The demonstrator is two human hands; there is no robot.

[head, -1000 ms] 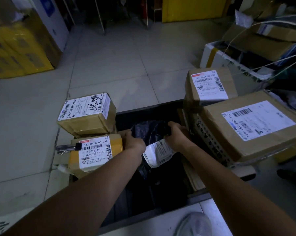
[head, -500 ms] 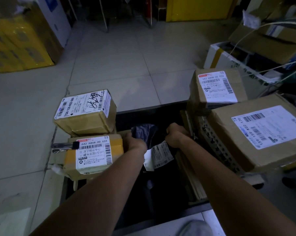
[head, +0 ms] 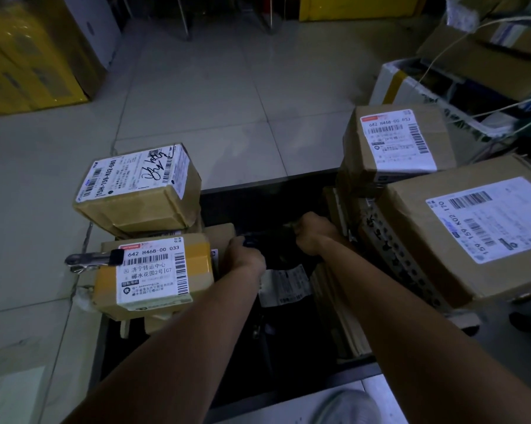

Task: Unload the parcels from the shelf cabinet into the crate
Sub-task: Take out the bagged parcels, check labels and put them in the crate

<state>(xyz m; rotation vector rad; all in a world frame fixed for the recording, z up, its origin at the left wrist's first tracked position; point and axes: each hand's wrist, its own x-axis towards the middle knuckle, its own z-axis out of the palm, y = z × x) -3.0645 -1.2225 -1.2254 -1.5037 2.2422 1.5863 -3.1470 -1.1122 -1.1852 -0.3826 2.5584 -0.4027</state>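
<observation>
While both hands grip black bag [head: 284, 283], we find it down inside dark crate [head: 267, 179], between box stacks; whether it touches bottom, we cannot tell.
Left hand [head: 243, 258]: fingers curled tight on bag's top edge.
Right hand [head: 313, 234]: fist clamped on same edge, close beside large box [head: 472, 228].
White label [head: 285, 284] on bag faces up, below hands.
Upper box [head: 139, 185] rests on lower box [head: 154, 270] at crate's left.
Small box [head: 395, 142] behind large box.
Tiled floor [head: 212, 96] beyond.

black bag parcel [head: 284, 284]: crumpled, white label up, lay low at crate [head: 258, 194] centre | labelled cardboard parcels [head: 139, 191] sat stacked at crate's left and right edges
</observation>
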